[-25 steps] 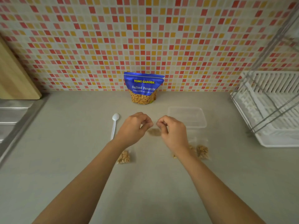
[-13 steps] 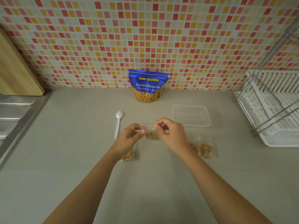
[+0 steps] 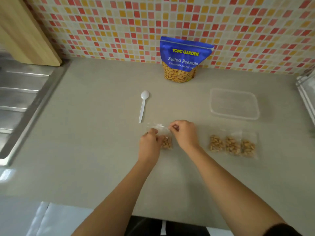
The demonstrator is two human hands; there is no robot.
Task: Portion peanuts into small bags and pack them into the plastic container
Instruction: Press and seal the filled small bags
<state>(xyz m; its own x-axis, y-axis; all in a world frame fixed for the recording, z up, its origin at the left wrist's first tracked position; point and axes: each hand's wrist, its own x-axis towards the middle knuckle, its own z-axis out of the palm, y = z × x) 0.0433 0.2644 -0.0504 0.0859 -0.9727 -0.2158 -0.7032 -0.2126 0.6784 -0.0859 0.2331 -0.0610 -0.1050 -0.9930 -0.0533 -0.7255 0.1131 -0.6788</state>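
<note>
Small bag (image 3: 166,141): clear plastic with peanuts in its lower half, held between both hands low over the counter (image 3: 95,133); I cannot tell whether it touches the surface.
Left fingers (image 3: 154,132): curled in, pinching the bag's left edge.
Right fingers (image 3: 173,127): bunched together, pinching the crumpled top strip at its right end.
Left hand (image 3: 149,145): knuckles up, close against the bag's left side.
Right hand (image 3: 185,136): just right of the bag, near the left hand.
Filled bags (image 3: 232,145): three portions lying side by side to the right, edges overlapping.
Plastic container (image 3: 234,103): clear, rectangular, beyond the filled bags and apart from them.
Spoon (image 3: 143,106): white, flat on the counter, bowl toward the wall.
Peanut pouch (image 3: 183,60): blue, upright against the tiled wall (image 3: 119,23).
Edges: steel sink (image 3: 22,99) at left, white rack (image 3: 306,92) at right.
</note>
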